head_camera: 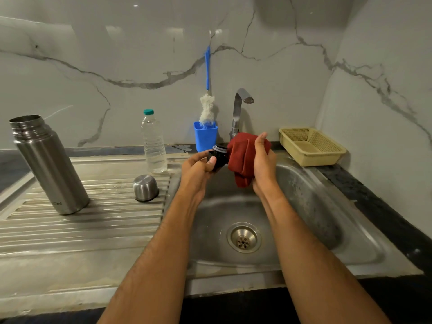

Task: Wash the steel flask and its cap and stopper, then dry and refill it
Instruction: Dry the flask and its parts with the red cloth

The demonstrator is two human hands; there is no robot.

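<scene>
While the left hand [198,168] grips the stopper [218,157] tilted up-right, the right hand [263,157] clutches the red cloth [240,157].

Bare forearms, no sleeves (apparently), ringless hands

Dim, warm indoor light, greenish-grey cast overall. Source overhead, in front: small white glare spots on glossy marble wall [140,54] near top edge. Soft highlights along steel flask [48,163], upturned cap [145,188], tap [239,108] and sink [315,206] wall. Soft shadow of brush [207,90] on wall just to its right; faint shadow behind tap. Dark band along bottom edge below worktop [70,265]. Strong wide-angle distortion: flask leans, worktop edges bow, forearms stretch toward corners. Centre fairly sharp; slight softness, compression smear on wall and periphery.
</scene>
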